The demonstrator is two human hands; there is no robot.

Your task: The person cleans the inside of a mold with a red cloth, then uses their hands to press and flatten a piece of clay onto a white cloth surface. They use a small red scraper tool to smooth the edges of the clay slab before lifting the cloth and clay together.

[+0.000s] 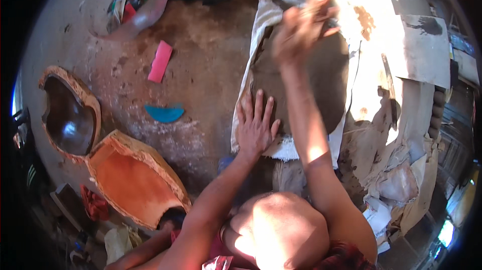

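Two bare hands work over a flat grey clay slab (321, 77) that lies on a pale cloth (263, 19) spread on the dusty floor: the left hand (257, 127) lies open, fingers spread, pressing the slab's near edge, while the right hand (301, 26) is raised over the far edge, blurred, fingers bunched, and whether it grips anything I cannot tell. Left of the cloth lie a pink strip (160, 61), a blue crescent-shaped scraper (164, 113) and two hollow orange mould halves (135, 182).
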